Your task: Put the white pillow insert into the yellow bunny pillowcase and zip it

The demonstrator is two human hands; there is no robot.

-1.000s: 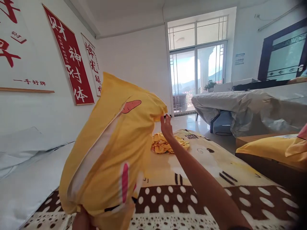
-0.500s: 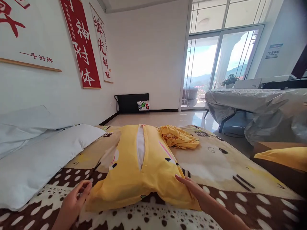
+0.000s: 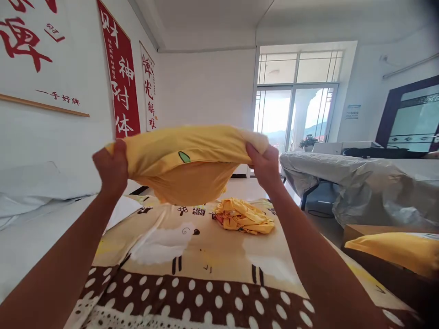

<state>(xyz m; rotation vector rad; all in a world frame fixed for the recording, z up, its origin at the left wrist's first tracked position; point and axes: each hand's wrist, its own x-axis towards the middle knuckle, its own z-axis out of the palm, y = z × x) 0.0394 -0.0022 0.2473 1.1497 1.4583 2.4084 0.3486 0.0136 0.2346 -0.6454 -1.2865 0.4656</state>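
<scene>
A pillow in a yellow case (image 3: 187, 160) hangs in the air at arm's length, held level above the bed. My left hand (image 3: 111, 168) is closed on its left end and my right hand (image 3: 264, 165) is closed on its right end. Below it lies a blanket (image 3: 206, 256) printed with sheep and brown dotted bands. A crumpled yellow cloth (image 3: 244, 216) rests on the blanket, under and just beyond the pillow.
Bare white pillows (image 3: 41, 196) lie along the left wall under red banners. A table under a grey cover (image 3: 360, 183) stands at the right. Another yellow pillow (image 3: 398, 249) sits on a wooden surface at the lower right. Glass balcony doors are at the far end.
The yellow pillow lay flat on the blanket half a second ago with my hands at its near corners. Both hands have now gripped it and lifted it up in front of me.
</scene>
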